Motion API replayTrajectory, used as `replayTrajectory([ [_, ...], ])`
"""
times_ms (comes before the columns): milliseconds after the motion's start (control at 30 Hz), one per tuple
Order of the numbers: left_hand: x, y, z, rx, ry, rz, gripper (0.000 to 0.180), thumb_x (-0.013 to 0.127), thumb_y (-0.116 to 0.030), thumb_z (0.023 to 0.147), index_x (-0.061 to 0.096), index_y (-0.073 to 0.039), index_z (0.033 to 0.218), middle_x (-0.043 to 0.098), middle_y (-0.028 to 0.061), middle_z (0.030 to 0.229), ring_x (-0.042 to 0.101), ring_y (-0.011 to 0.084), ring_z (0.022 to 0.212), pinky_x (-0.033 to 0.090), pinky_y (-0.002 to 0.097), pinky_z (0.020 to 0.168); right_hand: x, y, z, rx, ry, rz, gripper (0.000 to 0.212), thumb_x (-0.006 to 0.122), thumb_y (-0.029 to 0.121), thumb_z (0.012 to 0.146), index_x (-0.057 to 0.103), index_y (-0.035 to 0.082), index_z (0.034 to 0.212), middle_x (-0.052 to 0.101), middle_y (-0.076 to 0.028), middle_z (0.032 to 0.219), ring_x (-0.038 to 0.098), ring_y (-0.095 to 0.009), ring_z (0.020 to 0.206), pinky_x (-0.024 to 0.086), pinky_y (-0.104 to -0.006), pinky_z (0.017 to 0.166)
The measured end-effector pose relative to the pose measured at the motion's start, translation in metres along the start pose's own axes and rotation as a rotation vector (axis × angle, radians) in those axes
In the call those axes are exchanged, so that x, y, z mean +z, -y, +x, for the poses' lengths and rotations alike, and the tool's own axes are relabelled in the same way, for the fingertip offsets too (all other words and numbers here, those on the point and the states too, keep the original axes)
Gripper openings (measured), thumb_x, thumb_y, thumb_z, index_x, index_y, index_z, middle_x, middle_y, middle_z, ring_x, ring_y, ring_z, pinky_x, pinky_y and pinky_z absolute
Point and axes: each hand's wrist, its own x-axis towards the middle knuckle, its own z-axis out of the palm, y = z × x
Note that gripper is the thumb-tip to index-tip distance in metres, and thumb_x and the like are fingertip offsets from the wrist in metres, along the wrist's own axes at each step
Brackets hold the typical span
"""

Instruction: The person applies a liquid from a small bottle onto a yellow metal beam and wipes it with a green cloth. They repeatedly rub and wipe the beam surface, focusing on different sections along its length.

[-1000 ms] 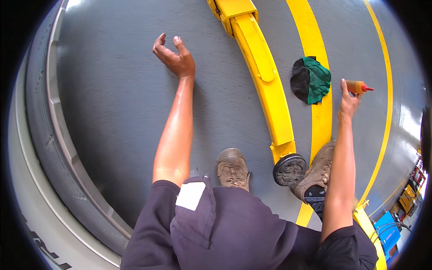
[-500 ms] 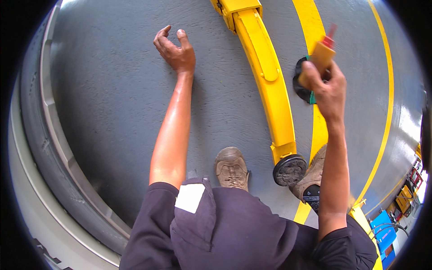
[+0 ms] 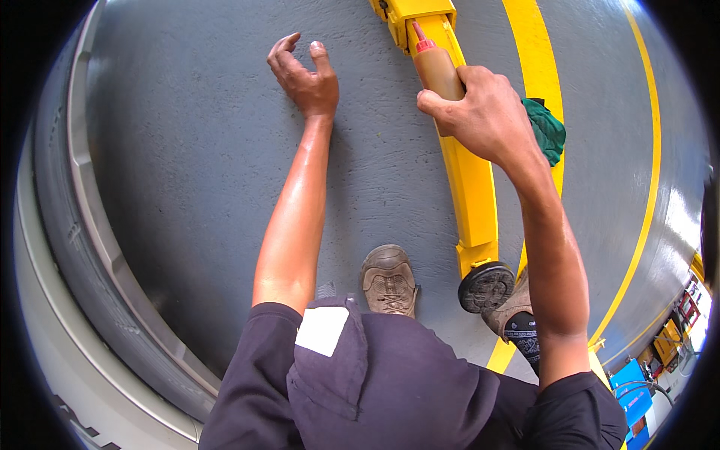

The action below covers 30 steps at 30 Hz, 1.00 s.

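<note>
My right hand (image 3: 491, 112) is wrapped round a squeeze bottle (image 3: 439, 71) with amber-brown contents and a red pointed nozzle. The nozzle points away from me, above the yellow lift arm (image 3: 472, 191). That arm runs from the far middle toward my feet and ends in a round black pad (image 3: 486, 286). Over the grey floor, left of the lift arm, my left hand (image 3: 306, 79) is held with fingers apart and curled, nothing in it. A green cloth (image 3: 547, 132) lies on the floor just right of my right wrist, partly hidden by it.
A vehicle's light-coloured body (image 3: 112, 367) with a dark trim strip curves along the left side. Yellow stripes (image 3: 536, 45) are painted on the grey floor (image 3: 202, 150). My brown shoes (image 3: 388, 281) stand near the pad. Blue equipment (image 3: 631, 394) and cables are at the lower right.
My right hand has carried the squeeze bottle leftward, from beside the cloth to over the lift arm. More of the green cloth shows. My left hand has shifted slightly up and right in view.
</note>
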Motion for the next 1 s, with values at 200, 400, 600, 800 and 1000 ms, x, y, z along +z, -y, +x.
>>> replayTrajectory([
  [200, -0.006, -0.038, -0.016, 0.577, 0.300, -0.080, 0.032, 0.065, -0.029, 0.110, 0.070, -0.005, 0.131, 0.074, 0.0105, 0.118, 0.071, 0.0250, 0.116, 0.058, 0.0455, 0.105, -0.011, 0.007, 0.011, 0.014, 0.082, 0.022, 0.069, 0.078, 0.055, 0.093, 0.080, -0.010, 0.118, 0.082, -0.023, 0.094, 0.084, -0.029, 0.083, 0.068, -0.0400, 0.081],
  [400, -0.003, -0.144, -0.070, -0.335, 0.293, -0.886, 0.025, 0.059, -0.027, 0.119, 0.067, -0.005, 0.124, 0.071, 0.0028, 0.086, 0.071, 0.0089, 0.074, 0.062, 0.0263, 0.066, -0.014, 0.000, 0.025, 0.003, 0.072, 0.084, 0.065, 0.076, 0.060, 0.089, 0.086, -0.002, 0.103, 0.083, -0.018, 0.090, 0.084, -0.032, 0.084, 0.067, -0.0419, 0.082],
  [600, -0.010, -0.175, -0.053, -0.716, 0.389, -0.993, 0.037, 0.053, -0.040, 0.121, 0.064, -0.005, 0.115, 0.071, 0.0040, 0.086, 0.075, 0.0102, 0.070, 0.065, 0.0256, 0.064, -0.028, -0.014, 0.050, -0.349, 0.189, -0.129, 0.055, 0.074, 0.058, 0.094, 0.087, 0.009, 0.115, 0.082, -0.017, 0.093, 0.082, -0.029, 0.084, 0.065, -0.0370, 0.081],
  [800, -0.014, -0.177, -0.050, -0.784, 0.479, -0.973, 0.044, 0.053, -0.046, 0.119, 0.065, -0.005, 0.126, 0.075, 0.0075, 0.105, 0.076, 0.0109, 0.089, 0.065, 0.0254, 0.075, -0.031, -0.014, 0.052, -0.131, 0.162, 0.060, 0.065, 0.077, 0.056, 0.094, 0.084, -0.007, 0.109, 0.079, -0.016, 0.090, 0.076, -0.020, 0.072, 0.063, -0.0347, 0.072],
  [1000, -0.011, -0.179, -0.053, -0.778, 0.506, -0.956, 0.047, 0.052, -0.048, 0.118, 0.066, -0.006, 0.132, 0.077, 0.0081, 0.113, 0.076, 0.0097, 0.094, 0.064, 0.0251, 0.081, -0.036, -0.024, 0.063, -0.272, 0.247, 0.088, 0.060, 0.074, 0.054, 0.097, 0.085, -0.004, 0.103, 0.078, -0.014, 0.087, 0.075, -0.018, 0.071, 0.061, -0.0340, 0.072],
])
